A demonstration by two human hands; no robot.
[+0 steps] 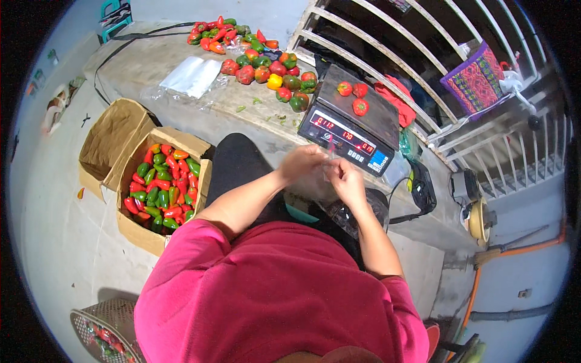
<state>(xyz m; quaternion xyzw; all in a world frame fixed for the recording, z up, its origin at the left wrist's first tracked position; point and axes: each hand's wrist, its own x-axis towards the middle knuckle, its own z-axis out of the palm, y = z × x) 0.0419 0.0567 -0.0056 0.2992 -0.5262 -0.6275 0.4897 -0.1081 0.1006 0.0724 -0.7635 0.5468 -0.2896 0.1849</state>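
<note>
Over my lap, my left hand [301, 163] and my right hand [347, 183] are close together, fingers pinched on a clear plastic bag [316, 181]. A thin reddish strip [331, 144] shows just above the fingertips; I cannot tell what it is. Just beyond my hands stands a digital scale [350, 139] with a lit red display. On its dark pan lie three red bell peppers [360, 107]. Left of the scale, several red, green and yellow bell peppers [275, 81] rest on the concrete ledge [257, 121].
Left of my knee, a cardboard box [139, 227] holds red and green peppers, beside another open carton [109, 145]. More peppers [224, 35] and a stack of plastic bags [192, 77] lie on the ledge. Behind the scale rise white window bars [387, 57]. A basket [106, 327] stands lower left.
</note>
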